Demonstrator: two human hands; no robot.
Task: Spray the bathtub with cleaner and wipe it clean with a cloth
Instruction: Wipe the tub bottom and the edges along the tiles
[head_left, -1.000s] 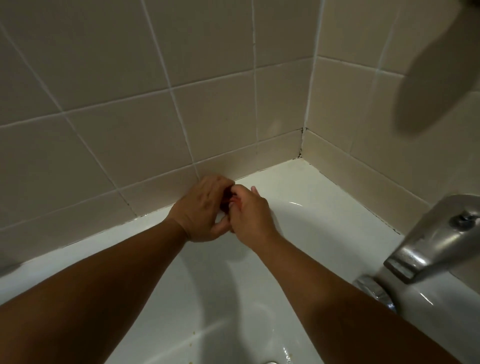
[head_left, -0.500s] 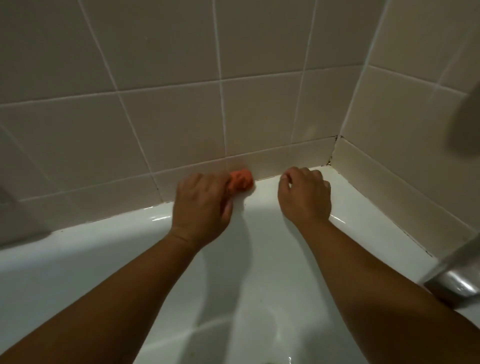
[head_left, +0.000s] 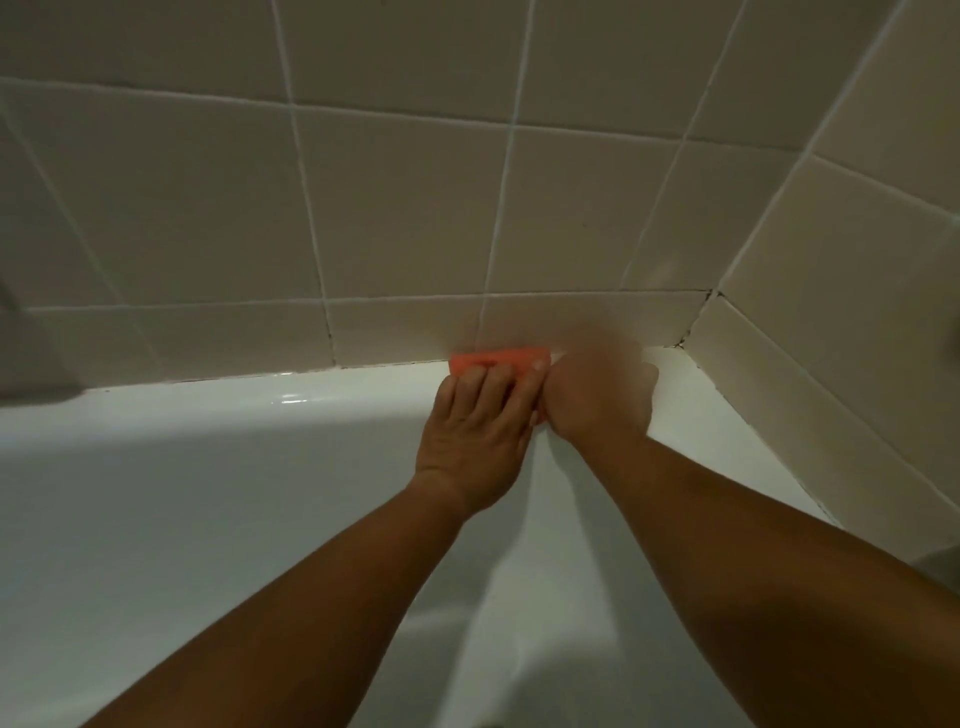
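Note:
An orange cloth (head_left: 497, 358) lies on the far rim of the white bathtub (head_left: 249, 415), right where the rim meets the tiled wall. My left hand (head_left: 475, 441) presses down on the cloth with its fingers laid flat over it. My right hand (head_left: 597, 397) is beside it on the right, touching the left hand. It is motion-blurred, and its fingers are hidden behind its back. No spray bottle is in view.
Beige wall tiles (head_left: 405, 208) rise straight from the rim, and a side wall (head_left: 831, 291) meets them at a dark-grouted corner (head_left: 691, 340) just right of my hands. The tub's white basin slopes down below my forearms.
The cloth is now spread into a flat strip under my left fingers instead of bunched. My right hand has come back left against the left hand. The view has shifted left; the tap is gone.

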